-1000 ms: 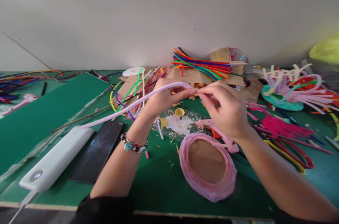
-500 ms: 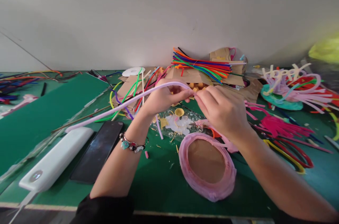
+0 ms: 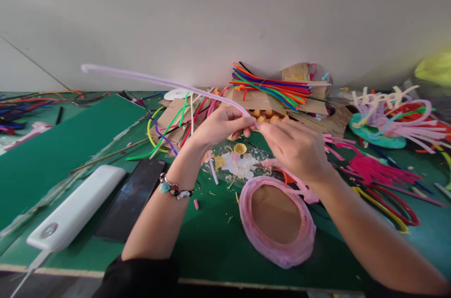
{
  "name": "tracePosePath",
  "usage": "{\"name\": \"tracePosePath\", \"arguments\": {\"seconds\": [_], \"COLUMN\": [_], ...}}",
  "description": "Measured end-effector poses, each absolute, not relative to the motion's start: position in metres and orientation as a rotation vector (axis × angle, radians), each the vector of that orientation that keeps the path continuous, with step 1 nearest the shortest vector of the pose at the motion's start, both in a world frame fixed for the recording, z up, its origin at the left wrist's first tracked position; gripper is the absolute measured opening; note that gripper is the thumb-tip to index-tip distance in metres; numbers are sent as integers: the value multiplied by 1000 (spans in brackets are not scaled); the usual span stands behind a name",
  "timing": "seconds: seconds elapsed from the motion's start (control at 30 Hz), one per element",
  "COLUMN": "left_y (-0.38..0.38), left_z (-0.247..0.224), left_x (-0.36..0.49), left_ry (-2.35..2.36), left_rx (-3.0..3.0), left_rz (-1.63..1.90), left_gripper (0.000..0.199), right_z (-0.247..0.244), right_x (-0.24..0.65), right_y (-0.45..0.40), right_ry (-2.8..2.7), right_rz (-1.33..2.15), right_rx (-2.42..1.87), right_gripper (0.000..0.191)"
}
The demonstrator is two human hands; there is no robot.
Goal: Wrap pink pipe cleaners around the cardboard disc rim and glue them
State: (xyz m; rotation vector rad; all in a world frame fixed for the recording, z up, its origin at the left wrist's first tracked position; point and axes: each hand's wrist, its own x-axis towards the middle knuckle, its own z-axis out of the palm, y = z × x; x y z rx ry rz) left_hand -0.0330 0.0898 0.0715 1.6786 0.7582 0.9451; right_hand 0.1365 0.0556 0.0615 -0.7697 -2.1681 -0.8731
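Observation:
A long lilac pipe cleaner (image 3: 169,80) runs from my fingertips up and out to the left. My left hand (image 3: 222,125), with a charm bracelet at its wrist, pinches it between thumb and fingers. Right beside it, my right hand (image 3: 296,145) has its fingers closed on the pipe cleaner's near end; its grip is partly hidden by the knuckles. Below the hands lies a round cardboard disc (image 3: 276,213) wrapped around its edge in a pink fuzzy ring (image 3: 246,230).
A bundle of coloured pipe cleaners (image 3: 271,84) lies on cardboard at the back. A phone (image 3: 132,199) and white power bank (image 3: 77,209) sit left. Pink-handled pliers (image 3: 269,163) rest near a glue-covered plastic sheet (image 3: 236,166). Fuzzy craft pieces (image 3: 378,133) lie right.
The pipe cleaner's free end has swung upward, from beside the power bank to in front of the grey panel. Both hands stay close together in nearly the same place.

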Motion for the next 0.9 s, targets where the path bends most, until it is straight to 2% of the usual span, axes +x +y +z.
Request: {"name": "tracePosePath", "arguments": {"seconds": [0.17,0.37,0.43,0.5,0.53,0.67,0.73,0.8,0.9], "left_y": [91,87,86,86,87,87,85,82,81], "left_z": [66,66,67,66,66,67,68,69,70], "left_x": [-36,-33,-31,-30,-30,-28,-26,-24,-22], "left_ry": [541,370,372,416,454,552,561,570,572], "left_rx": [1730,1723,1719,1720,1718,1678,1648,1611,1604], "left_rz": [925,978,1006,1037,1051,1053,1018,988,983], "left_gripper": [22,30,30,29,28,21,20,21,22], "right_z": [65,73,74,73,72,62,59,59,62], "right_x": [134,134,134,132,131,131,133,136,137], "right_y": [50,46,47,47,48,50,52,53,52], "right_ry": [-2105,-1711,-1621,-1669,-1731,-1935,-1966,-1976,-1984], "right_rz": [-55,1319,1528,1421,1219,-120,-649,-935,-1001], "right_rx": [-817,-764,-740,-799,-855,-920,-813,-736,-769], "right_gripper": [14,14,14,14,14,6,10,11,8]}}
